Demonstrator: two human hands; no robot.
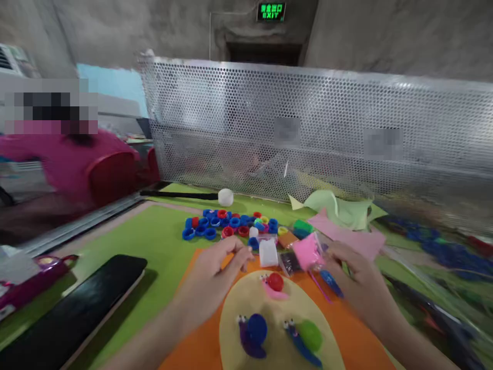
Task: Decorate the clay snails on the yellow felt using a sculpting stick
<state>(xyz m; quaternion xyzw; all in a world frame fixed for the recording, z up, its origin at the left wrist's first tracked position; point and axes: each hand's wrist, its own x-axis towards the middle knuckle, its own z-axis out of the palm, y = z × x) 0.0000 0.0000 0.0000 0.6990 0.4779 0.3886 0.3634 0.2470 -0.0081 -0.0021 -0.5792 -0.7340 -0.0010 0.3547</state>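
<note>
My left hand [219, 272] is closed, with thumb and curled fingers drawn together left of a white clay packet [268, 253]; anything between the fingertips is too small to make out. A pink clay packet [308, 252] is pinched at its right edge by my right hand [356, 277]. Below the hands, a cream oval sheet [277, 324] lies on orange paper [192, 334]. On it sit three clay snails with googly eyes: a pink one with a red shell [275, 282], a purple one with a blue shell [257, 329], and a blue one with a green shell [310, 335].
Blue, red and yellow bottle caps [234, 222] are grouped behind the hands. Black [289, 262] and orange [287, 239] packets lie mid-table. A dark phone-like slab [73, 313] rests left. Pink paper [350, 234] lies right, before a perforated metal screen [246, 128]. A person in pink [69, 159] sits left.
</note>
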